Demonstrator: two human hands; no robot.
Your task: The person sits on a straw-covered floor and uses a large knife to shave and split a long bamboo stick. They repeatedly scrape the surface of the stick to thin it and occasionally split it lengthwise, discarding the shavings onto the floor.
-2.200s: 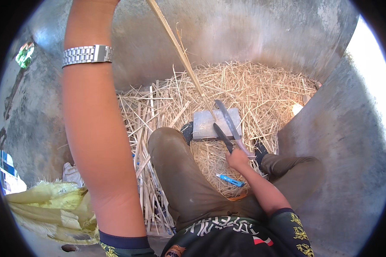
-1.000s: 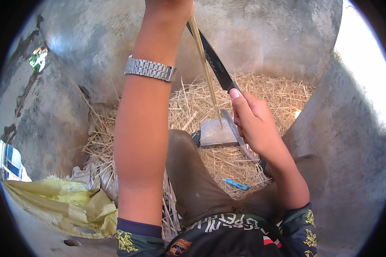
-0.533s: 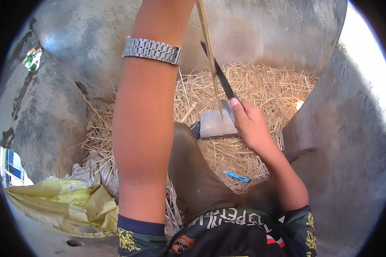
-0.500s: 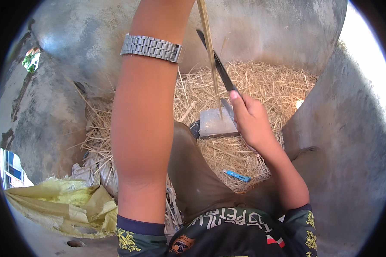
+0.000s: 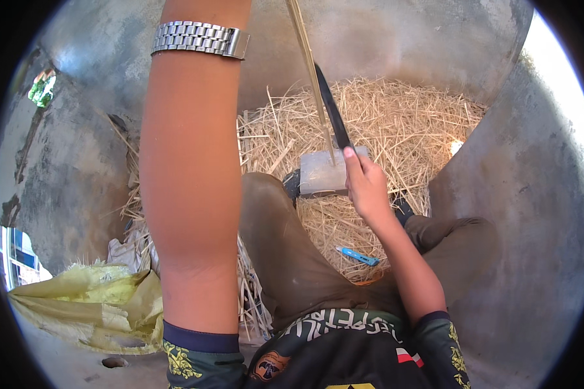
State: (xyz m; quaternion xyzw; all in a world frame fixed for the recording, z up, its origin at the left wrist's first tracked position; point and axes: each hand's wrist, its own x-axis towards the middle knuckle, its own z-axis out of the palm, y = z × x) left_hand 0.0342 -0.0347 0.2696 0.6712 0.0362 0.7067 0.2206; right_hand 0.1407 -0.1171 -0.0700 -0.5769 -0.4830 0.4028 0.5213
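Note:
My right hand (image 5: 368, 189) is closed round the handle of a long dark-bladed knife (image 5: 331, 107), its thumb along the top. The blade points up and away, right beside a thin, pale bamboo strip (image 5: 312, 71). That strip leans slightly, its lower end on a grey block (image 5: 315, 176) and its upper end running out past the top edge. My left forearm (image 5: 191, 162), with a metal-banded watch (image 5: 198, 37) on it, reaches up out of the picture. The left hand itself is out of sight, so what it holds does not show.
Loose straw and shavings (image 5: 415, 123) lie around the block. A blue utility knife (image 5: 357, 256) rests on straw between my bent legs (image 5: 285, 240). A torn yellow sack (image 5: 91, 301) is at the left. Curved grey concrete walls (image 5: 396, 39) close in around me.
My right hand and the knife have come down and slightly left, the blade now lower along the strip. The left forearm has shifted left and up; the strip's lower end remains on the block.

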